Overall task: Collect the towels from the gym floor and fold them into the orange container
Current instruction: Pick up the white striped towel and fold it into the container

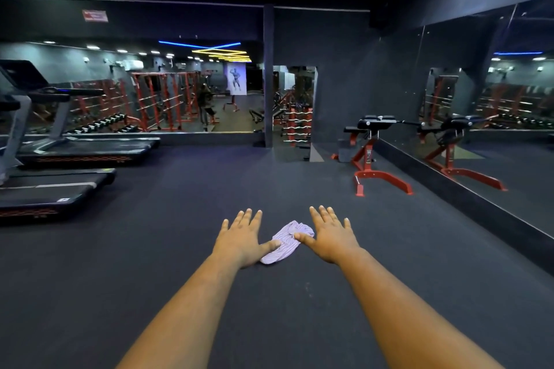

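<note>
Head view: dark gym floor (180, 249).
Towel: pale striped towel (286, 244), crumpled, lower centre.
Left hand (241, 238): fingers spread wide, holding nothing.
Right hand (331, 237): likewise spread, thumb over towel.

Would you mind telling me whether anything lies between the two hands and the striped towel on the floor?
Nothing visible does. The left hand and right hand are spread open on either side of the crumpled towel, their thumbs overlapping its edges in this view. Only bare dark floor surrounds it. The orange container is not in view.
</note>
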`<state>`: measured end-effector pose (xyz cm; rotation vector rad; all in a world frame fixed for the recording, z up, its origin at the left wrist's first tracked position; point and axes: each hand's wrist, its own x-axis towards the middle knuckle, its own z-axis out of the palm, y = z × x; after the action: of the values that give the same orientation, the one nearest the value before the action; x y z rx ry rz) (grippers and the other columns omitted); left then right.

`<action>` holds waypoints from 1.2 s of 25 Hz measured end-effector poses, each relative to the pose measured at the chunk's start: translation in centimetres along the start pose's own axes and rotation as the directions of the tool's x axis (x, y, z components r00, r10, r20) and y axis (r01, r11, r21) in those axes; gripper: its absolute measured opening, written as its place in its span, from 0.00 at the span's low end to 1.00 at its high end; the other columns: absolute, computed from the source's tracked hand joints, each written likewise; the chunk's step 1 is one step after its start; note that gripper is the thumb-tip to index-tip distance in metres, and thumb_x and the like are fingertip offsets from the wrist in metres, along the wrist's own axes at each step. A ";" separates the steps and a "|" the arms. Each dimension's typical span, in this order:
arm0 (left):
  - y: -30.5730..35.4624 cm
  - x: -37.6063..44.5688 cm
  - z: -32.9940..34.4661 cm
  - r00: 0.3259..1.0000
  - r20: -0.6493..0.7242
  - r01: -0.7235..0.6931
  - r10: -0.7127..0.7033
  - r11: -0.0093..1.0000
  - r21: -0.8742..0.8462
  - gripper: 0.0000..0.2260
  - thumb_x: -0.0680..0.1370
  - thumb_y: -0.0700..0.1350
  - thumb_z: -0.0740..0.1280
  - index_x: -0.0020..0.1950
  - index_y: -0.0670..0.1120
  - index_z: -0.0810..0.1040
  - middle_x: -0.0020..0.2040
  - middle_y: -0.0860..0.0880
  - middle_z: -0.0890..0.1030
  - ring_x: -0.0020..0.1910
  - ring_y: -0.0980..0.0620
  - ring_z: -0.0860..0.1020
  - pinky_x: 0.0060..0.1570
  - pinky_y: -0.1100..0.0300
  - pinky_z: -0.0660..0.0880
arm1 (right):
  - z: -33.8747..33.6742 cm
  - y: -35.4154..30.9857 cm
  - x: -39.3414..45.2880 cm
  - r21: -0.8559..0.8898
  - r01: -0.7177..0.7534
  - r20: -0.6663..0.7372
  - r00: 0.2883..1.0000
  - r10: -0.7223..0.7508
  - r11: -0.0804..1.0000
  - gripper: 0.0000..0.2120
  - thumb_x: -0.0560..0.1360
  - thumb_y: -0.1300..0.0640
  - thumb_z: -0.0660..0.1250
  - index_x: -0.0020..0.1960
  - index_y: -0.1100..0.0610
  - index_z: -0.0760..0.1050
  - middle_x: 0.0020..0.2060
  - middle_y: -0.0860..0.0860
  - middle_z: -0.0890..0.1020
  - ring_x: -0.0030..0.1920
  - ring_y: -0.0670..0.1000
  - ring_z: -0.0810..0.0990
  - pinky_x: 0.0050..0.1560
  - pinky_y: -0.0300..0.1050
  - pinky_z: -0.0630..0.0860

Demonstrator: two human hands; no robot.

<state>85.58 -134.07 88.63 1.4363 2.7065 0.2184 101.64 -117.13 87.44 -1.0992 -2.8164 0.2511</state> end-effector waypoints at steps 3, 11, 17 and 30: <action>-2.9 8.0 1.7 0.999 0.053 -0.007 0.008 1.000 -0.014 0.44 0.77 0.74 0.54 0.84 0.52 0.42 0.84 0.49 0.44 0.83 0.50 0.43 0.80 0.44 0.44 | 2.9 -0.2 7.9 0.014 -0.030 0.044 0.999 0.030 0.999 0.46 0.75 0.24 0.49 0.83 0.48 0.41 0.83 0.50 0.45 0.82 0.51 0.41 0.79 0.63 0.44; -8.4 27.4 7.5 0.978 0.210 -0.008 0.009 1.000 -0.005 0.45 0.77 0.75 0.54 0.84 0.51 0.44 0.84 0.48 0.45 0.83 0.49 0.45 0.80 0.43 0.45 | 9.9 2.0 26.3 0.041 -0.089 0.187 0.979 0.080 0.995 0.45 0.77 0.26 0.51 0.83 0.49 0.41 0.83 0.50 0.45 0.82 0.51 0.41 0.79 0.64 0.44; -11.1 42.7 13.8 0.950 0.308 0.053 -0.044 0.998 -0.020 0.45 0.77 0.74 0.54 0.84 0.51 0.44 0.84 0.49 0.46 0.83 0.49 0.45 0.80 0.43 0.46 | 16.9 5.7 41.8 0.053 -0.064 0.300 0.953 0.045 0.997 0.45 0.76 0.25 0.50 0.83 0.49 0.41 0.82 0.50 0.44 0.82 0.52 0.41 0.79 0.64 0.44; -23.9 72.3 29.0 0.825 0.549 0.214 -0.137 0.974 -0.078 0.45 0.77 0.73 0.57 0.84 0.51 0.44 0.84 0.47 0.45 0.83 0.48 0.46 0.80 0.45 0.46 | 34.7 5.8 74.9 0.029 -0.028 0.590 0.808 0.005 0.999 0.44 0.77 0.27 0.52 0.83 0.50 0.41 0.83 0.51 0.44 0.82 0.52 0.41 0.79 0.63 0.44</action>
<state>29.22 -84.76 56.60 1.0033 2.2804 -0.0185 45.11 -66.01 55.31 -1.2062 -3.3098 0.7716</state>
